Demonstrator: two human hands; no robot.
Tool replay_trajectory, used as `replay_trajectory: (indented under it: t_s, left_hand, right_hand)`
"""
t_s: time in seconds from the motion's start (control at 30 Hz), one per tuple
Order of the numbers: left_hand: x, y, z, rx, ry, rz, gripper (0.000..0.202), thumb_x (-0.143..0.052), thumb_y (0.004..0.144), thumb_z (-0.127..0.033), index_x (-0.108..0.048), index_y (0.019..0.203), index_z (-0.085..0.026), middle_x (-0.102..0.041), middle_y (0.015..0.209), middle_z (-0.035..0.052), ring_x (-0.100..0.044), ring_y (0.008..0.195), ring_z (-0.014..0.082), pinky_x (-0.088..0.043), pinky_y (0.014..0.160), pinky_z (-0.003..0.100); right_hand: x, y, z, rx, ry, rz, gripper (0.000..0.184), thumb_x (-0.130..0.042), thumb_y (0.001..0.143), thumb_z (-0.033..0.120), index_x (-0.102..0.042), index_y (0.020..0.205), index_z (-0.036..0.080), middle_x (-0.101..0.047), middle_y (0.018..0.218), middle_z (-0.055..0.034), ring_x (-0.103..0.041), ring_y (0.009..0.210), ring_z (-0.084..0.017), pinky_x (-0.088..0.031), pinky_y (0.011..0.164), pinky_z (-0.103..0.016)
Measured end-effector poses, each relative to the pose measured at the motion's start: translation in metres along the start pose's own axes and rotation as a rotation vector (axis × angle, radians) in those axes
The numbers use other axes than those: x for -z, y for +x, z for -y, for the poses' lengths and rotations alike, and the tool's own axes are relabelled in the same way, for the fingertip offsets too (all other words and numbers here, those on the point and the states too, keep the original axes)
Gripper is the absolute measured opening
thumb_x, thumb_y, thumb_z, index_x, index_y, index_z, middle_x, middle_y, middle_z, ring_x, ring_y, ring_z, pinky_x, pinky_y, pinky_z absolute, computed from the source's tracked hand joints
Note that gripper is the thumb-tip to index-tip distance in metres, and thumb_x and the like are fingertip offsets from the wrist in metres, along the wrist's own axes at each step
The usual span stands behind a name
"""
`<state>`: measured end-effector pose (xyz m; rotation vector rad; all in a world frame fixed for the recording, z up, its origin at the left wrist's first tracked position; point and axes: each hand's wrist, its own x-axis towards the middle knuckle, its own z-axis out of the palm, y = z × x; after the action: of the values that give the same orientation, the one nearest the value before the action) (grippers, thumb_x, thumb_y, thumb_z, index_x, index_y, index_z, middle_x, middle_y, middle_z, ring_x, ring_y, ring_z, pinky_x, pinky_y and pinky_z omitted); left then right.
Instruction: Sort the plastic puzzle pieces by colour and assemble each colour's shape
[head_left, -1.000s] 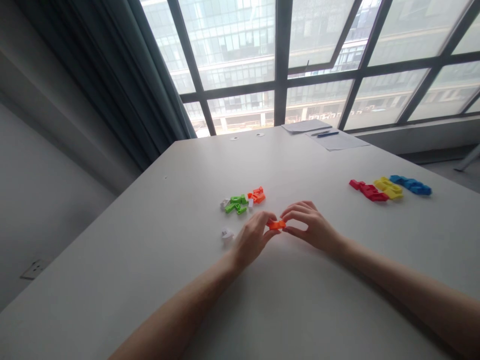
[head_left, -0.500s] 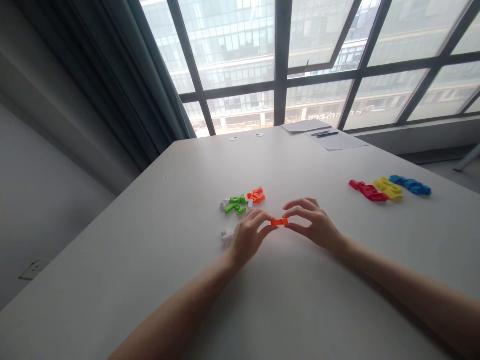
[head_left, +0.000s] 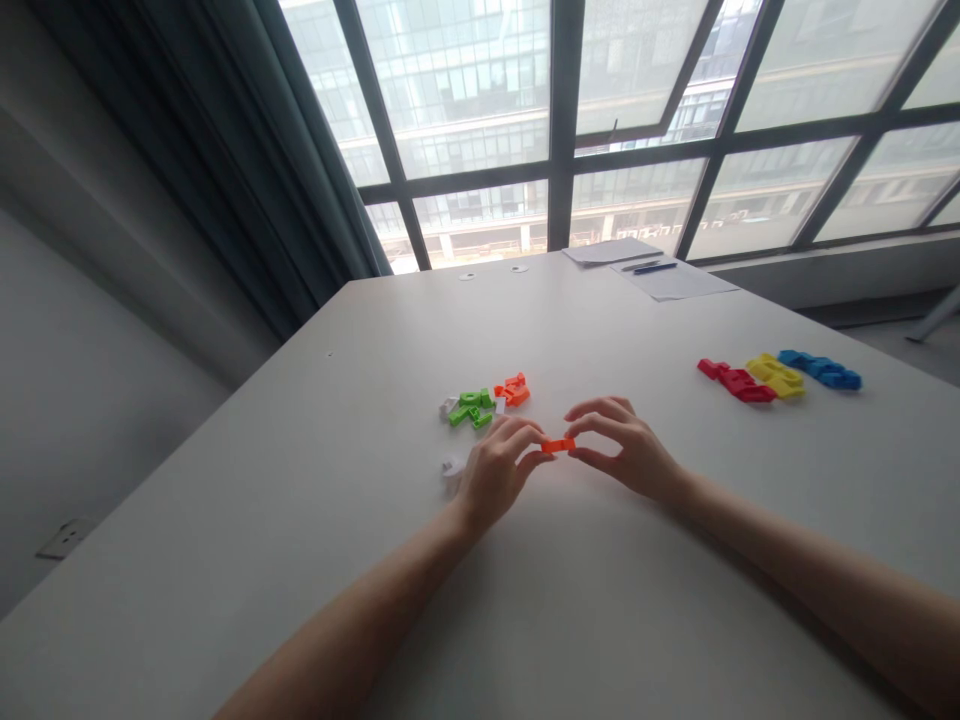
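A small orange plastic piece [head_left: 559, 445] is pinched from both ends just above the white table [head_left: 315, 520]. My left hand [head_left: 496, 470] grips its left end between thumb and fingers. My right hand [head_left: 626, 448] holds its right end the same way, other fingers curled above. A little pile of loose green pieces [head_left: 471, 408], orange pieces [head_left: 514, 390] and white pieces [head_left: 448, 406] lies just beyond my left hand. One white piece [head_left: 451, 468] sits by my left wrist.
Rows of red pieces [head_left: 733, 381], yellow pieces [head_left: 777, 374] and blue pieces [head_left: 820, 369] lie at the right. Paper sheets [head_left: 652, 268] with a pen [head_left: 654, 266] rest at the far edge by the window. A dark curtain [head_left: 247, 160] hangs at the left.
Both hands have lifted the orange piece slightly and drawn a little apart, so the piece now shows stretched between the fingertips. Everything else stays put.
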<state>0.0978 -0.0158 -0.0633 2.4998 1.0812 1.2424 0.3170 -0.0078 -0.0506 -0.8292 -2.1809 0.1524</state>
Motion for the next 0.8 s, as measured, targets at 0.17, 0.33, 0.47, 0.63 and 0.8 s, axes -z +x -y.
replay_trajectory:
  t_s: [0.17, 0.33, 0.47, 0.63, 0.8]
  left_hand:
    - [-0.0003, -0.0002, 0.0, -0.003, 0.016, 0.004, 0.011, -0.064, 0.087, -0.031, -0.061, 0.089, -0.02, -0.066, 0.094, 0.004, -0.059, 0.09, 0.0189, -0.051, 0.079, 0.034]
    - [0.0012, 0.0006, -0.0022, 0.009, 0.021, 0.013, 0.014, -0.061, 0.089, -0.034, -0.061, 0.09, -0.02, -0.066, 0.094, 0.0045, -0.06, 0.091, 0.0185, -0.052, 0.081, 0.034]
    - [0.0025, 0.0013, -0.0035, 0.021, 0.02, 0.02, 0.014, -0.06, 0.09, -0.034, -0.062, 0.09, -0.02, -0.066, 0.094, 0.0047, -0.06, 0.092, 0.0185, -0.052, 0.08, 0.034]
    - [0.0025, 0.0017, -0.0036, 0.027, 0.016, 0.021, 0.014, -0.059, 0.091, -0.034, -0.062, 0.09, -0.02, -0.065, 0.094, 0.0047, -0.061, 0.092, 0.0189, -0.052, 0.08, 0.033]
    - [0.0024, 0.0017, -0.0045, 0.037, 0.024, 0.033, 0.013, -0.058, 0.091, -0.032, -0.062, 0.091, -0.02, -0.065, 0.096, 0.005, -0.061, 0.093, 0.0185, -0.052, 0.081, 0.032]
  right_hand:
    - [-0.0005, 0.0004, 0.0006, -0.027, 0.003, 0.019, 0.009, -0.06, 0.089, 0.033, -0.063, 0.09, 0.024, -0.066, 0.105, -0.0062, -0.061, 0.102, -0.021, -0.041, 0.093, -0.039]
    - [-0.0003, 0.0005, 0.0003, -0.044, 0.008, 0.045, 0.011, -0.058, 0.09, 0.034, -0.062, 0.089, 0.024, -0.066, 0.106, -0.0069, -0.061, 0.103, -0.021, -0.041, 0.093, -0.039]
    - [-0.0001, 0.0004, 0.0013, -0.06, 0.017, 0.074, 0.01, -0.057, 0.09, 0.033, -0.061, 0.088, 0.024, -0.066, 0.106, -0.0074, -0.061, 0.103, -0.021, -0.041, 0.094, -0.041]
    - [-0.0006, 0.0003, 0.0016, -0.069, 0.014, 0.089, 0.01, -0.057, 0.089, 0.032, -0.061, 0.087, 0.024, -0.066, 0.106, -0.0074, -0.061, 0.102, -0.022, -0.041, 0.094, -0.042]
    - [-0.0008, 0.0005, 0.0008, -0.075, 0.036, 0.099, 0.009, -0.058, 0.089, 0.031, -0.061, 0.086, 0.023, -0.065, 0.105, -0.0066, -0.06, 0.102, -0.021, -0.04, 0.095, -0.041]
